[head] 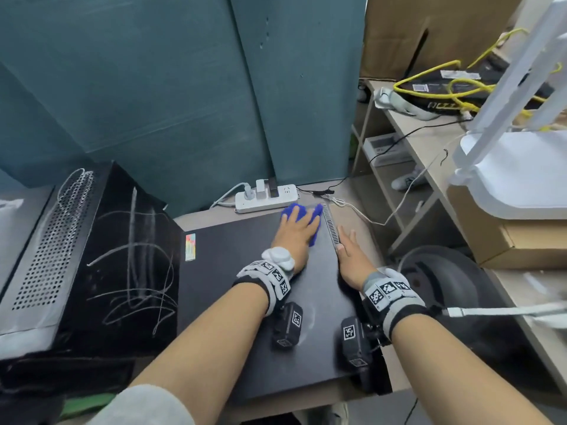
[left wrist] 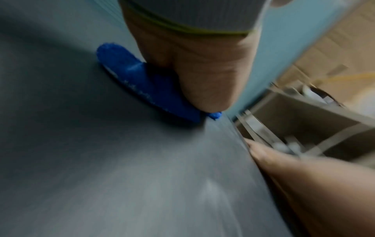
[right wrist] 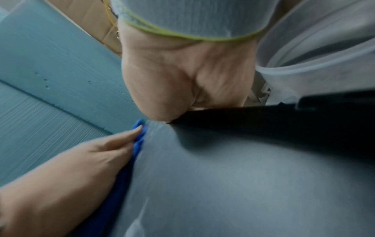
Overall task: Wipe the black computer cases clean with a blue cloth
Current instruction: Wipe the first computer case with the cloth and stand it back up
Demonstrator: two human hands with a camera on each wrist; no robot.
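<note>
A black computer case [head: 245, 286] lies flat on the desk in front of me. My left hand [head: 296, 230] presses a blue cloth [head: 291, 210] flat against the case's far right corner, fingers spread and straight. In the left wrist view the cloth [left wrist: 142, 83] shows under the heel of the palm. My right hand [head: 348, 250] lies flat along the case's right edge, beside a strip of vent holes, and holds nothing. A second black case [head: 132, 265], marked with white scribbles, stands to the left. The right wrist view is blurred and shows the left hand [right wrist: 81, 160] on the cloth [right wrist: 140, 139].
A white power strip [head: 267, 197] with plugs and cables lies just behind the case, against a teal partition [head: 153, 87]. To the right stand a beige shelf [head: 429, 142], a white router [head: 515, 173], a cardboard box [head: 537, 240] and a dark round object [head: 445, 277].
</note>
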